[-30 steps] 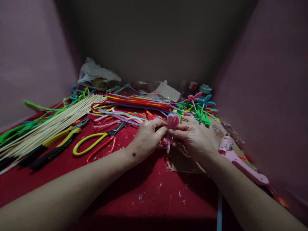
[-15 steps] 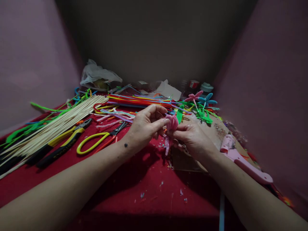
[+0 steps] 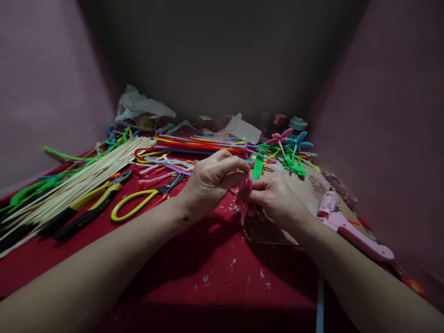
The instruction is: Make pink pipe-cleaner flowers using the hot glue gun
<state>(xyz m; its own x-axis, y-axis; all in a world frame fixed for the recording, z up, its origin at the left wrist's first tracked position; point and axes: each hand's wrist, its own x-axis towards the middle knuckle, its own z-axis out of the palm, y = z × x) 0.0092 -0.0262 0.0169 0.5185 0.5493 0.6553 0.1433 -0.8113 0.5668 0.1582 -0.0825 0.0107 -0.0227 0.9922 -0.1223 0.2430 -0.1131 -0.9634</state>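
A pink pipe-cleaner flower (image 3: 247,181) is held up between my two hands, its pale pink ends hanging below the fingers. My left hand (image 3: 215,178) curls over the top of it, thumb and fingertips closed on the upper edge and partly covering it. Lower down, my right hand (image 3: 279,199) pinches its base between thumb and forefinger. Just behind the flower shows a green leaf-shaped pipe-cleaner piece (image 3: 258,166). Under my right hand lies a piece of cardboard (image 3: 270,232), partly hidden.
To the left are yellow-handled scissors (image 3: 133,205), pliers (image 3: 95,208) and a bundle of wooden sticks (image 3: 90,178). Coloured pipe cleaners (image 3: 204,145) lie behind my hands. At right are a pink glue gun (image 3: 354,233) and a blue pipe-cleaner flower (image 3: 297,142).
My left hand has rolled over and shifted slightly right, its fingers now covering the flower's top. The right hand keeps its pinch, nearly in place.
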